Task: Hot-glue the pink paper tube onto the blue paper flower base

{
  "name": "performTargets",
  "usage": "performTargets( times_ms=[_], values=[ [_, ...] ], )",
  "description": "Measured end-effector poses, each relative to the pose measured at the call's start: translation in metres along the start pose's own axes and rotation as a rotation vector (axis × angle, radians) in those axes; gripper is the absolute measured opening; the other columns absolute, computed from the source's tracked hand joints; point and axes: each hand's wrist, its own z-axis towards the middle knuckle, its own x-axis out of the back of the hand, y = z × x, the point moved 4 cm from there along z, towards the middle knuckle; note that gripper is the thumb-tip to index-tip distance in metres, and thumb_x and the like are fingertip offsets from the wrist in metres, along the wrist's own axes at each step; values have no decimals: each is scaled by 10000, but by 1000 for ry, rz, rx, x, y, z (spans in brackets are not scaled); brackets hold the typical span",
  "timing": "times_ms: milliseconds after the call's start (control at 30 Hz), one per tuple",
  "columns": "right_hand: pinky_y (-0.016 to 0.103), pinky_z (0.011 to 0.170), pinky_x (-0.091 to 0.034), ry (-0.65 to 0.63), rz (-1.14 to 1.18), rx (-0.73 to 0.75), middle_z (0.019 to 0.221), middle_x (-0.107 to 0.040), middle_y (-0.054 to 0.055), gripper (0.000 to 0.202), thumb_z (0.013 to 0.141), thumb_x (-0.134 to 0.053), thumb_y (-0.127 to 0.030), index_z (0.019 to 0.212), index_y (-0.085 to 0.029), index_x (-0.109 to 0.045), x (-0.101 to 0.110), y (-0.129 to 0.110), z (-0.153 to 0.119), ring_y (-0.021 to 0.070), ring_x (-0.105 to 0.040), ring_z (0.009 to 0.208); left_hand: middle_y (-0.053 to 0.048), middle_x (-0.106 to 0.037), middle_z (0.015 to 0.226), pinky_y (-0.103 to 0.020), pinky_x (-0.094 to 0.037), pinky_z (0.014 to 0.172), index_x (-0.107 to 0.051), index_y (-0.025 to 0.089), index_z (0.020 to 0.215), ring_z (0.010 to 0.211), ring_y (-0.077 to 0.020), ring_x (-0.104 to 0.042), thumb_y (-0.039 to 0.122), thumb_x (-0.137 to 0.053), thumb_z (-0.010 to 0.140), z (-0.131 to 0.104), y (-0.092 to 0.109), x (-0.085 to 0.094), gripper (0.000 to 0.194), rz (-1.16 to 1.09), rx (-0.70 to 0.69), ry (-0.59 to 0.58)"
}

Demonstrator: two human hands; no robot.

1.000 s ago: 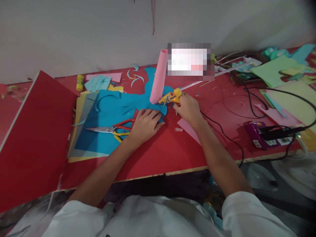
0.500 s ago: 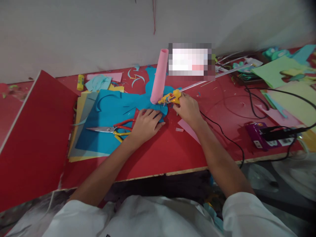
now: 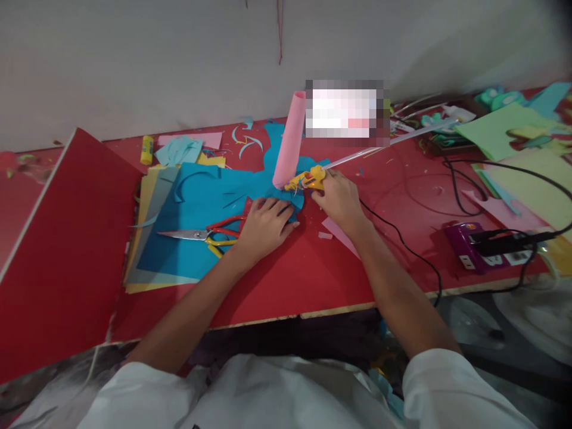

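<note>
My right hand (image 3: 340,199) is closed around a yellow glue gun (image 3: 314,177), with a long clear glue stick (image 3: 357,157) sticking out of its back end. The gun's nozzle is at the foot of a pink paper tube (image 3: 289,143), which stands tilted on cut blue paper (image 3: 308,162). Lying flat, fingers stretched out, my left hand (image 3: 267,225) rests on the lower edge of the blue paper. Scissors (image 3: 199,235) with red and yellow handles lie just left of that hand, blades pointing left.
Paper sheets (image 3: 161,250) are stacked at the left beside a raised red panel (image 3: 62,250). A yellow glue tube (image 3: 146,150) stands behind them. At the right are a purple power adapter (image 3: 467,247), black cables (image 3: 397,229) and green paper (image 3: 496,134). A blurred-out rectangle (image 3: 344,113) is at the back.
The glue gun has tipped very slightly near the tube's foot. My left hand, the tube and the scissors stay in place.
</note>
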Motion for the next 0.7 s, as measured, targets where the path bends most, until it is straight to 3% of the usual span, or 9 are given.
performTargets(
  times_ms=[700],
  values=[
    [414,837,-552,-23,-46,-7,1233,-740,194,438,906,-547,-136,1331,-120,-655,3,1,-1,348,-684,1146,-136,-749,1342,-528,-439,1047,-724,179,1314,1230,-340,-645,414,-515,1110,0,0,-1,375,-20,0,1]
  ],
)
